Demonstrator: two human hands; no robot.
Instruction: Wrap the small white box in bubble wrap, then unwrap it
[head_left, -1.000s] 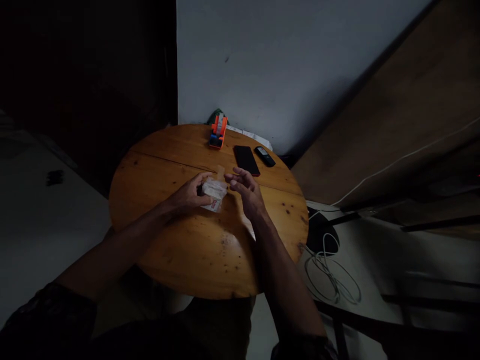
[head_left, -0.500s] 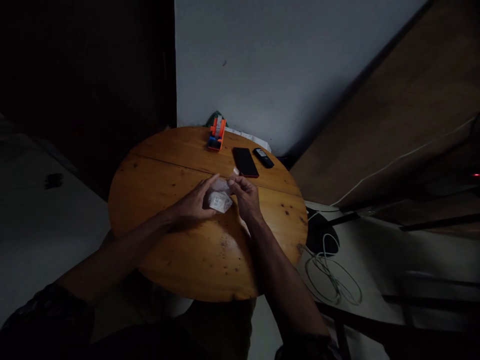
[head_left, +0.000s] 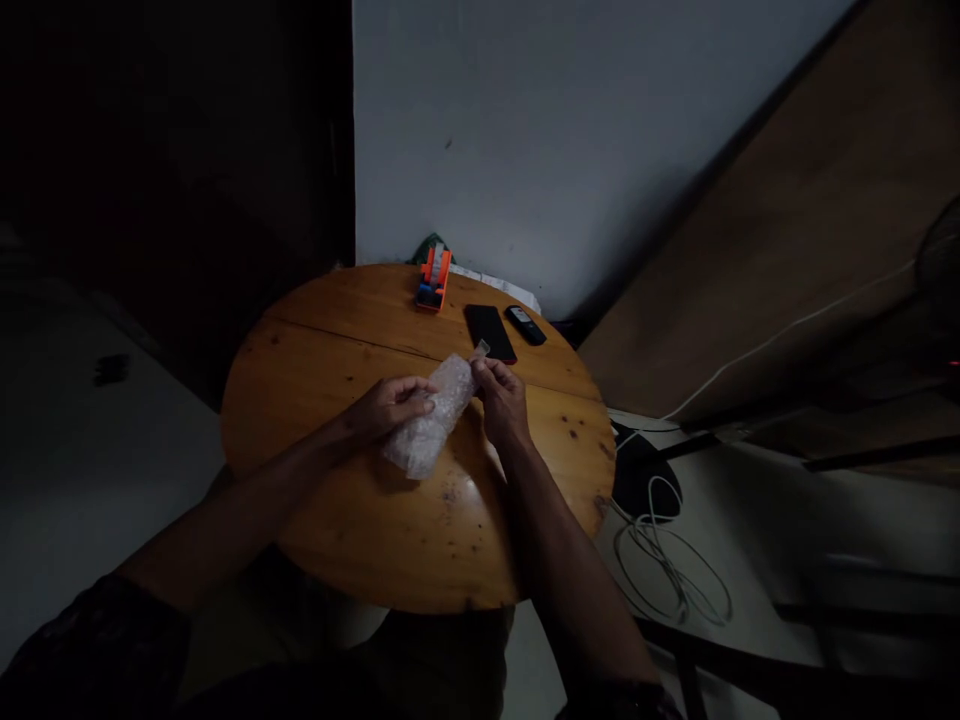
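The left hand (head_left: 390, 405) closes its fingers on the near side of a bubble-wrap bundle (head_left: 427, 432). The bundle was a tight packet a second ago and now lies drawn out long and slanted on the round wooden table (head_left: 337, 520). The right hand (head_left: 501, 395) pinches a small tab at its far end. The wrap now covers the red-marked label seen earlier, and no writing can be read on the orange dispenser (head_left: 433, 282), phone (head_left: 490, 332) or remote (head_left: 525, 324).

— What is worn on the arms?
— Dark sleeves. The left sleeve (head_left: 90, 640) ends short of the forearm (head_left: 247, 500); the right sleeve (head_left: 622, 700) barely shows. Left hand (head_left: 386, 405) and right hand (head_left: 502, 400) are bare.
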